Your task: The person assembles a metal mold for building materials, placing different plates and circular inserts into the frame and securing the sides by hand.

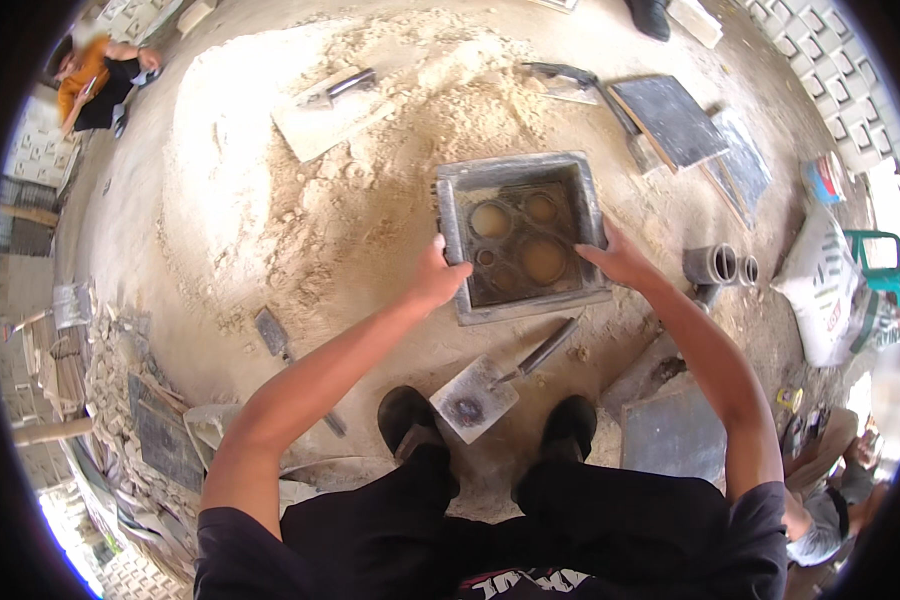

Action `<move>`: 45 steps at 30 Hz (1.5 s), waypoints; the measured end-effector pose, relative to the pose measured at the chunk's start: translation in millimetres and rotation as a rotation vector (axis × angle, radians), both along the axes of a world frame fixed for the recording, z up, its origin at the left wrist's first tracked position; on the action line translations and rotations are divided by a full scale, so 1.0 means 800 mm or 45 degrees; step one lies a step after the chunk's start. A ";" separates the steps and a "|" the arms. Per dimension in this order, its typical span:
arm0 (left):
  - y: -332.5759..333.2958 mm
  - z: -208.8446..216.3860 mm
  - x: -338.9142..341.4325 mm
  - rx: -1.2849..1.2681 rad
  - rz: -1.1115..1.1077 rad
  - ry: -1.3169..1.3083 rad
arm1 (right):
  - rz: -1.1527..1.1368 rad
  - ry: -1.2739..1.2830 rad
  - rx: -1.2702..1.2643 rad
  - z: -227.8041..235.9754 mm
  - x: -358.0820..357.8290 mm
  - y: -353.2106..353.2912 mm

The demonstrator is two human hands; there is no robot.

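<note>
A square, thick-walled grey box frame [515,163] sits near the middle, on sandy ground. Inside it lies a dark plate [490,284] with several round shapes of different sizes, some filled with tan, sandy material. My left hand [442,275] is closed on the left wall, thumb over the rim. Gripping the right wall is my right hand [618,258], its thumb also on the rim. Between my shoes and the frame rests a flat square-bladed trowel [480,395] with a dark round spot on its blade. Whether the frame touches the ground all round cannot be seen.
Loose sand [240,130] spreads beyond the frame, with a handled flat board [320,125] on it. Dark panels [670,120] lie far right; grey cylinders [710,265] and a white sack [820,285] stand right. A small trowel [270,330] lies left. Two people sit at the edges.
</note>
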State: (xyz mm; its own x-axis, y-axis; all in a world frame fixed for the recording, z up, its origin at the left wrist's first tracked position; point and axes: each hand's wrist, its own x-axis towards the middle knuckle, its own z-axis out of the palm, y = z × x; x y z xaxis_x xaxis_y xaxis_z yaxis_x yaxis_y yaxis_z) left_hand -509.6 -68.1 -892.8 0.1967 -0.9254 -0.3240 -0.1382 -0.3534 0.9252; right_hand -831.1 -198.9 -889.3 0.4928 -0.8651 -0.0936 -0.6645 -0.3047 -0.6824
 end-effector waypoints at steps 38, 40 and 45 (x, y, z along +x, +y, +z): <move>0.015 0.024 -0.097 -0.669 -1.124 -1.297 | 0.054 0.078 0.150 0.067 0.016 0.017; 0.015 0.023 -0.098 -0.657 -1.146 -1.302 | 0.096 0.021 -0.008 0.054 0.015 0.018; 0.012 0.025 -0.092 -0.628 -1.211 -1.318 | 0.119 0.129 0.134 0.055 0.016 0.012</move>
State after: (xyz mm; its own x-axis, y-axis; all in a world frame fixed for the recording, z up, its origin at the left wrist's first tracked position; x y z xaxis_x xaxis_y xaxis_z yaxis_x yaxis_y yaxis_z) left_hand -583.2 -58.8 -873.0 -0.5872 -0.8082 -0.0449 -0.7858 0.5559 0.2713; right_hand -818.0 -189.5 -845.1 0.5544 -0.7986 -0.2345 -0.7036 -0.2991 -0.6446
